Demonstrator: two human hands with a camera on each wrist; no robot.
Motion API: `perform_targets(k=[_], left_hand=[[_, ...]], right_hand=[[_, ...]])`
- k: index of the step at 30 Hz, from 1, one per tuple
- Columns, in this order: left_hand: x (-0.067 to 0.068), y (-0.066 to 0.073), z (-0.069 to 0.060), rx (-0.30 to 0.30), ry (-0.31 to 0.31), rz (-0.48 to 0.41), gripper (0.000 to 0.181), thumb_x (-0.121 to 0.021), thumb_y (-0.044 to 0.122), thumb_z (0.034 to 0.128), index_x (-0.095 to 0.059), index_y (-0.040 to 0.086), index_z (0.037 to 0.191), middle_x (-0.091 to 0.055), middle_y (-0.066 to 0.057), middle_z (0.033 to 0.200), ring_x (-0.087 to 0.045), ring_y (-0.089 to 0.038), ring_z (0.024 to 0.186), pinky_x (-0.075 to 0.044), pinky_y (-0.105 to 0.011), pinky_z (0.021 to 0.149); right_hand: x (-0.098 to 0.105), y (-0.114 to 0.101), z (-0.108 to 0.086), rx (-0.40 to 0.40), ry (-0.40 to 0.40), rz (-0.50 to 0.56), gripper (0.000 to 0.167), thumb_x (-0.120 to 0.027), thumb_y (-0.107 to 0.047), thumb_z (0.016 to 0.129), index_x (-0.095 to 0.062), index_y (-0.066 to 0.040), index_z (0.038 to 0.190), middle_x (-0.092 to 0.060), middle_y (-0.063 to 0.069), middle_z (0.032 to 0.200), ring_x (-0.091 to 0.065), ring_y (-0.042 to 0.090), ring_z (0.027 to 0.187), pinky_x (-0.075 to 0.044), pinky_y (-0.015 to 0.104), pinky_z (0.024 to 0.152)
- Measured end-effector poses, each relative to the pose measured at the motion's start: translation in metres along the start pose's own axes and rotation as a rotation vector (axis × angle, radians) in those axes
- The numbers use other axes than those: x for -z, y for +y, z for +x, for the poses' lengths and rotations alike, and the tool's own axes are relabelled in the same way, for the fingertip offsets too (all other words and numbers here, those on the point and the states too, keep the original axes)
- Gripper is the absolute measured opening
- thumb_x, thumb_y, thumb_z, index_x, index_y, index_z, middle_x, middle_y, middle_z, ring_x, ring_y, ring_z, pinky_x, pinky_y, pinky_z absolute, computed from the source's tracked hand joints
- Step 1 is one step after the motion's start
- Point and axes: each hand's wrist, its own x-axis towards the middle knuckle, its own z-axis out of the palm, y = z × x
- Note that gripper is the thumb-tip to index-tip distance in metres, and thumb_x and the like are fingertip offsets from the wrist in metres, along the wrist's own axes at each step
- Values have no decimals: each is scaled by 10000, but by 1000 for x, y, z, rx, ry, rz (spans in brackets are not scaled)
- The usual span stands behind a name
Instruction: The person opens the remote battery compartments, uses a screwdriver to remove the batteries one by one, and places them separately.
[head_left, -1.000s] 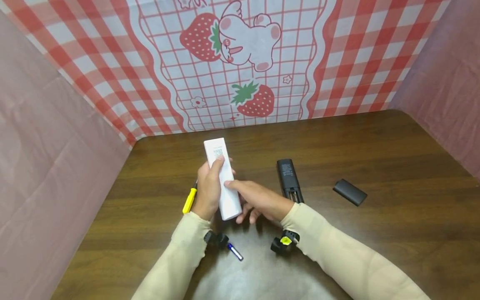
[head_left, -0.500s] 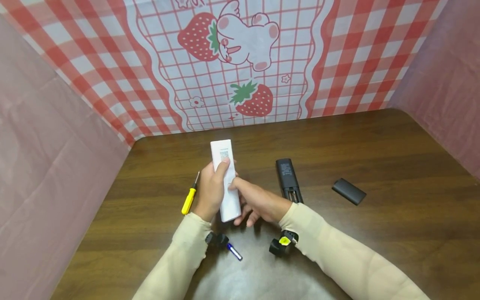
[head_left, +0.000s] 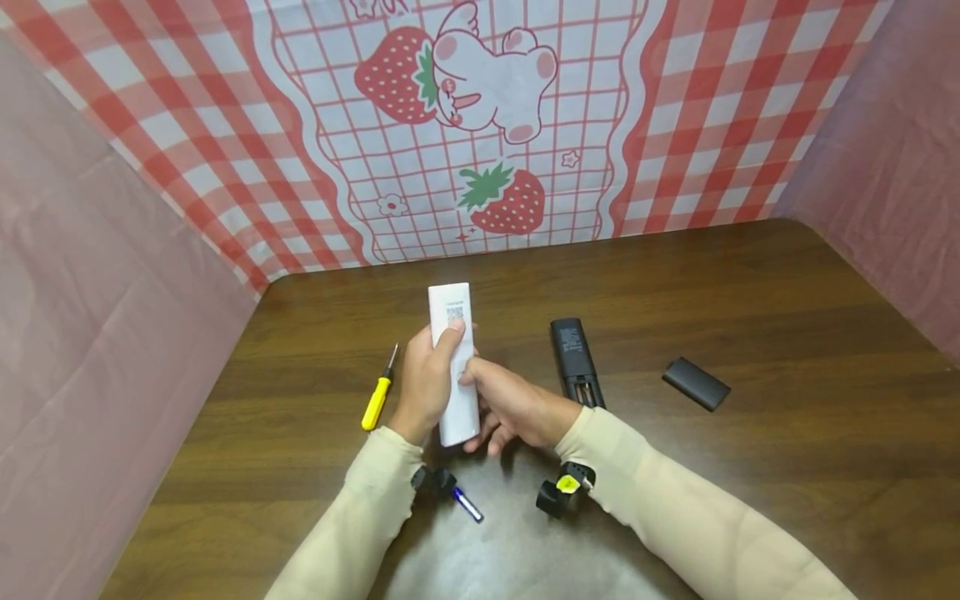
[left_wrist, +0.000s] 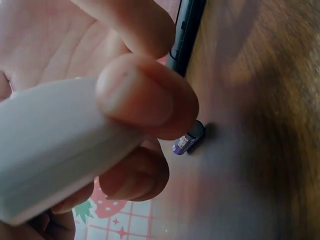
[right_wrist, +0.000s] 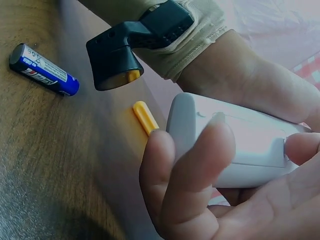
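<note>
Two hands were on the white remote [head_left: 461,417]: the left hand [head_left: 426,383] gripped its left side, and the right hand [head_left: 521,408] pressed a thumb to its back, fingers curled at the near end! It was held above the surface [head_left: 787,325]; blue battery [head_left: 468,505] nearest, yellow screwdriver [head_left: 377,404] left, black remote [head_left: 574,358] right, black cover [head_left: 696,384] farther right.

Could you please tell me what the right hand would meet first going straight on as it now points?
The right hand would first meet the long white plastic remote control its thumb touches, then probably the left hand beyond, though depth is unclear.
</note>
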Motion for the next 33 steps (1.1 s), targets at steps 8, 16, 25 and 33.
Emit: perform_targets(k=[8,16,25,33], left_hand=[[-1,-1,-1,2,-8,-2,384,-513,307,1020,-686,-32,1071,-652,-181,780,-608,-207,643,-495,-312,577],[0,-1,-1,-8,-10,6,386,-516,317,1019,-686,-24,1074,-652,-158,783,-614,-218,655,-497,-320,586],[2,-3,1,-11,-12,-3,416,-510,320,1025,-672,-57,1091,-650,-162,784,-610,-224,657,-492,-317,577],[-2,-1,-2,-8,-3,0,378,-521,292,1027,-675,-48,1085,-649,-166,837,-603,-210,694,-499,-318,614]], right_hand=[[0,0,1,7,4,-6,476,-330,-296,888,-527,44,1157,-656,199,944,-627,256,632,-418,237,417],[1,-1,0,19,-17,0,477,-302,-280,894,-497,32,1199,-655,209,968,-639,277,649,-412,240,415],[4,-2,-2,25,-10,-7,475,-331,-295,890,-499,33,1189,-664,226,980,-688,342,723,-503,309,454],[7,-6,-4,51,36,4,450,-391,-234,875,-508,62,1193,-649,240,1059,-691,368,859,-581,465,586]])
